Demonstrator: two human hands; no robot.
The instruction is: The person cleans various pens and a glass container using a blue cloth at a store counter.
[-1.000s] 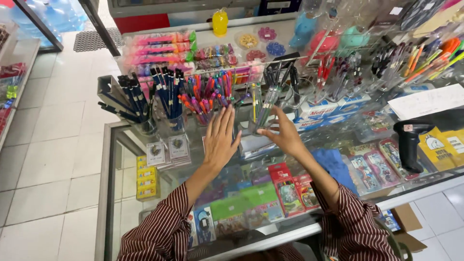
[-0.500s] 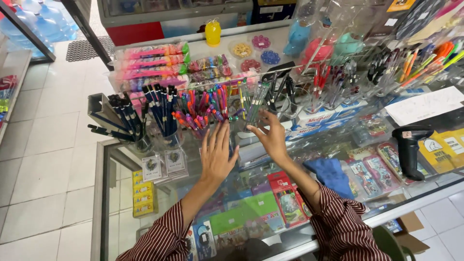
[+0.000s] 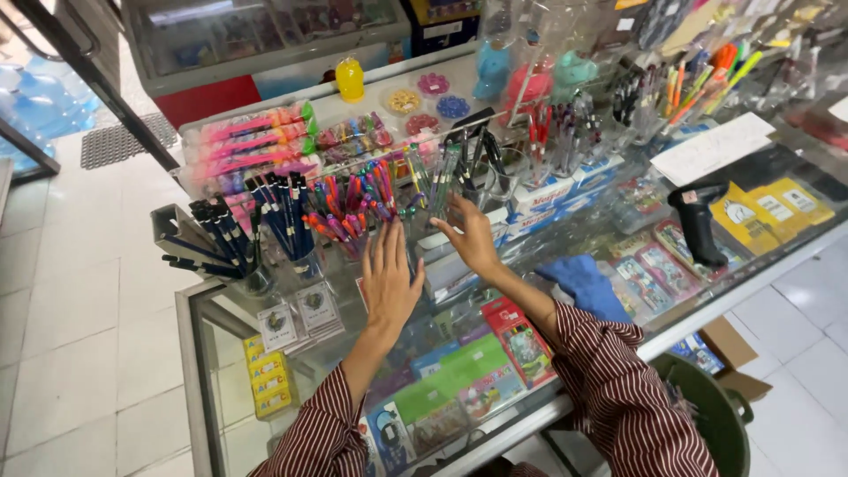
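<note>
**Both hands spread above the pen cups**

I see my left hand [image 3: 391, 281] flat, fingers spread wide, holding nothing, above the glass counter [image 3: 495, 415]. My right hand [image 3: 471, 235], at two o'clock from it, is open too, fingertips near the cups of coloured pens [image 3: 358, 199] at twelve o'clock. Farther right stands a black scanner [image 3: 698, 221].

Both arms wear long sleeves of dark maroon cloth with thin white stripes running lengthwise. The left sleeve [image 3: 322, 428] ends short of the wrist, the right sleeve [image 3: 618, 389] is pushed up the forearm. The left hand [image 3: 389, 283] and right hand [image 3: 473, 238] are bare, without rings or watch.
</note>
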